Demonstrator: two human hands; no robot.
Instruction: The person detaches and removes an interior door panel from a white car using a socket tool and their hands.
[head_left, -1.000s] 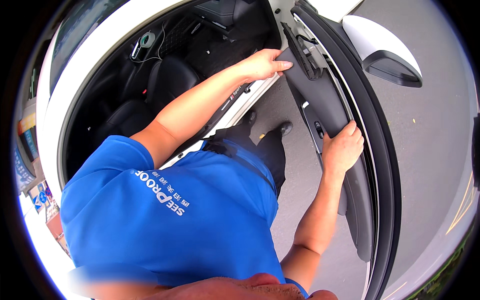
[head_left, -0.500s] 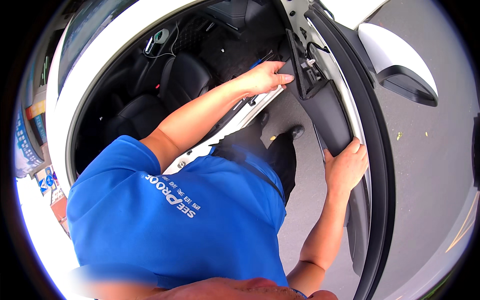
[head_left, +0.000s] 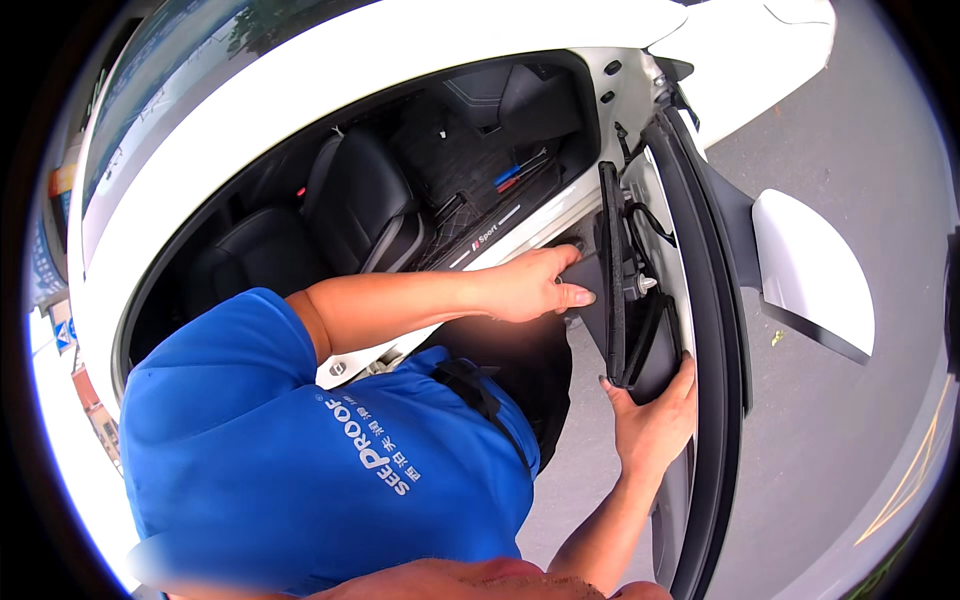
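Observation:
A dark car door trim panel [head_left: 655, 368] stands against the inner side of the open white door, partly lifted off at its front top corner. My left hand [head_left: 530, 285] pinches the panel's front edge, thumb on the near face and fingers curled behind it. My right hand [head_left: 652, 425] spans the panel's top, thumb on the cabin side and fingers toward the window. A black foam-edged strip [head_left: 614, 285] rises between my hands. Behind it show a black cable [head_left: 655, 222] and a pale clip [head_left: 646, 284] in the gap by the door shell.
The door's black window frame [head_left: 715, 300] borders the panel on the right, with a white side mirror [head_left: 815, 270] outside. At left are a black seat [head_left: 360, 190] and the white door sill [head_left: 560, 222]. Screwdrivers with blue and red handles [head_left: 508, 178] lie on the cabin floor.
My right hand has slid forward along the panel's top, closer to my left hand. My left hand keeps its hold at the front edge. The head view has shifted, showing more of the car's front.

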